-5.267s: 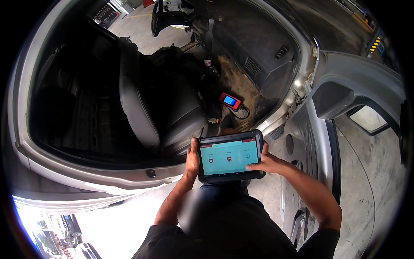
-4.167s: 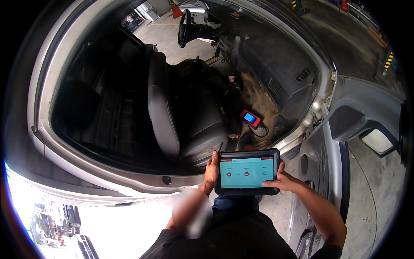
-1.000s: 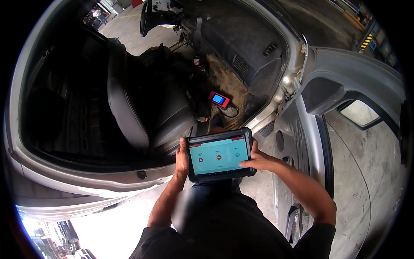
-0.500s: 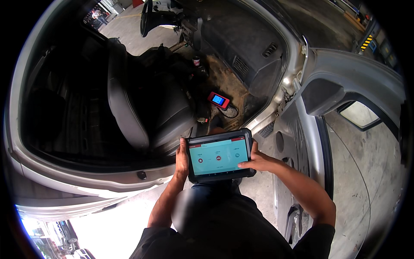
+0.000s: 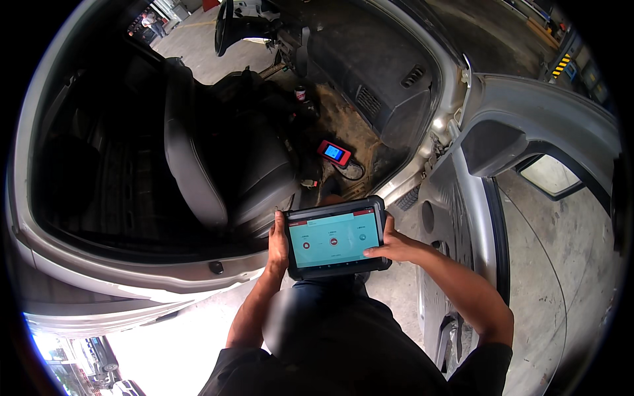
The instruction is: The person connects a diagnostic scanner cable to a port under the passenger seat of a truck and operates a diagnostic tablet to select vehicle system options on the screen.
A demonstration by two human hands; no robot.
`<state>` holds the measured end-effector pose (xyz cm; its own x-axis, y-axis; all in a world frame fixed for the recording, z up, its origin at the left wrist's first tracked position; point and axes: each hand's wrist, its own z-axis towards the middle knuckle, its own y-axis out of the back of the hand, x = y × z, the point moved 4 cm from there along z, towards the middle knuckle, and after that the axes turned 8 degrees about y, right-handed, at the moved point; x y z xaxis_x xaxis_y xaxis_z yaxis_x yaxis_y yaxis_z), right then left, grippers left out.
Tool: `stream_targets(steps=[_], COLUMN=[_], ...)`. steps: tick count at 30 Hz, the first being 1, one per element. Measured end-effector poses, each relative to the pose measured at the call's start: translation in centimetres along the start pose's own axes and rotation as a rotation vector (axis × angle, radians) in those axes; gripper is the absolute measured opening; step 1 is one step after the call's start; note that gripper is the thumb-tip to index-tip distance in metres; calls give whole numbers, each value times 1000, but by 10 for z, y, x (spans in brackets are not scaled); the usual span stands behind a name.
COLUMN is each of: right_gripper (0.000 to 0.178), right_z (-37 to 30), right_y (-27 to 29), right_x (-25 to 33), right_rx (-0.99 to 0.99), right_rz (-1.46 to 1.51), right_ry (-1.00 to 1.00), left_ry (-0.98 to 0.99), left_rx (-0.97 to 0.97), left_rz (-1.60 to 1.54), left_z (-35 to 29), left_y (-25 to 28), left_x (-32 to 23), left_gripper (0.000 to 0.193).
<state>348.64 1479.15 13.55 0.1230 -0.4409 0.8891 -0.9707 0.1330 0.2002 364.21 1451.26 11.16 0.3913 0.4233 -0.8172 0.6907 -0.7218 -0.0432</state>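
A rugged black tablet (image 5: 338, 261) with a lit light-blue screen is held level in front of my body. My left hand (image 5: 278, 245) grips its left edge, thumb up along the frame. On the right side my right hand (image 5: 393, 245) holds the other edge, its thumb lying over the lower right of the screen. The fingers behind the tablet are hidden. Beyond it, on the vehicle floor, rests a red handheld device (image 5: 334, 153) with a lit screen and a dark cable (image 5: 356, 173) curling beside it.
I stand at the open doorway of a silvery vehicle. A dark seat (image 5: 191, 152) is at the left, the dashboard (image 5: 370, 66) ahead. The open door (image 5: 456, 237) with its mirror (image 5: 551, 175) is at my right. A can (image 5: 300, 93) stands farther inside. Another person (image 5: 153, 24) is far off.
Both hands keep their hold on the tablet, and the right thumb stays over the screen. The distant person has shifted posture slightly.
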Motion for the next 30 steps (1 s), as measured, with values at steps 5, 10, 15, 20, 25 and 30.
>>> stream_targets(steps=[5, 10, 15, 20, 25, 30], right_gripper=[108, 101, 88, 79, 108, 113], right_z=[-2, -1, 7, -1, 3, 6], right_y=[0, -3, -7, -4, -2, -5], right_x=[-1, -17, -28, -5, -13, -24], right_rx=[-37, -40, -159, -118, -24, -55], right_rz=[20, -44, -103, 78, 74, 58], right_ry=[23, 61, 255, 120, 33, 75], left_ry=[18, 52, -14, 17, 16, -8], left_rx=[-50, 89, -169, -160, -173, -167], left_rz=[1, -79, 137, 78, 80, 67], left_z=[7, 2, -5, -18, -22, -19], left_y=[7, -3, 2, -5, -9, -7], left_x=[11, 9, -4, -16, -20, -16], left_gripper=[88, 84, 83, 88, 86, 84])
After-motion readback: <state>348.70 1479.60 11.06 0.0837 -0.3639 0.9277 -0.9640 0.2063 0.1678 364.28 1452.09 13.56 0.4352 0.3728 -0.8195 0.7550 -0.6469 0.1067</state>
